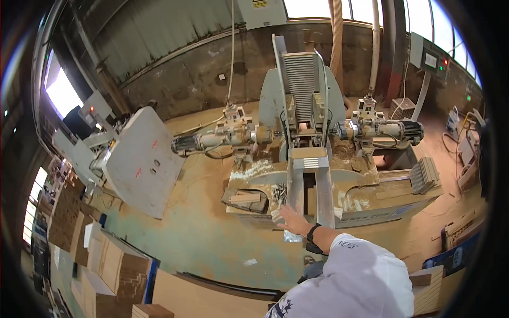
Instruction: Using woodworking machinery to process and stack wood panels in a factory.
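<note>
- Reaching forward from a white sleeve, the right hand point(293, 219) lies flat, fingers together, on the near end of the long grey metal feed rail point(295, 191).
- Its long axis runs away from the person, pointing toward the grey woodworking machine point(299, 100).
- Stacked brown wooden slats point(425, 175) sit to the right.

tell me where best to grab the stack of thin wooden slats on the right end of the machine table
Probably grip the stack of thin wooden slats across its two long sides, coming from above. The pieces stand on edge, fanned and leaning together, so squeezing them sideways should keep them packed. The right hand rests far off.
</note>
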Demonstrator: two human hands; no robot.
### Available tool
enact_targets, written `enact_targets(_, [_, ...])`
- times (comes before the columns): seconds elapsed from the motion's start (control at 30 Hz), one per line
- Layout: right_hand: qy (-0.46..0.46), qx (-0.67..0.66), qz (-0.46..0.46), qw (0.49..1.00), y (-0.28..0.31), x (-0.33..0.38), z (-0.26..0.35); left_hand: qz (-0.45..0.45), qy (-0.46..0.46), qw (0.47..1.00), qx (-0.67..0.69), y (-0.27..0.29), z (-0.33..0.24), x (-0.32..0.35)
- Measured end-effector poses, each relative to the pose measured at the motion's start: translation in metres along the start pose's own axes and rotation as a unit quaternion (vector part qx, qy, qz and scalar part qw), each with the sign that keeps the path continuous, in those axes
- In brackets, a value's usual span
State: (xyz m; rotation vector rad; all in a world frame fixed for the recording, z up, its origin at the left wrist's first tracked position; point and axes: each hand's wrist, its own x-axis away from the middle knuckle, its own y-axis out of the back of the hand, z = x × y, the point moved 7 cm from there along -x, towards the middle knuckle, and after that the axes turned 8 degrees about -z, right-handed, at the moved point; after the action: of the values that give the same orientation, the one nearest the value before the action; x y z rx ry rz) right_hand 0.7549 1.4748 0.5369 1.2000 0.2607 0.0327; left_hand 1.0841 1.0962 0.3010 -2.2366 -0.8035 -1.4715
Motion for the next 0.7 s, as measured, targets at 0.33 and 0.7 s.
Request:
enact_targets(0.33, [-0.396,-0.255,-0.082,0.878,-0.001,-0.044,-0.155,-0.002,-0.004,0.999,-0.039,-0.027,-0.072,0.021])
enact_targets(0.7, [-0.351,-0.77,-0.061,0.529,0.12,-0.053,-0.03,0.18,-0.308,0.934,0.034,-0.201,-0.342,0.141])
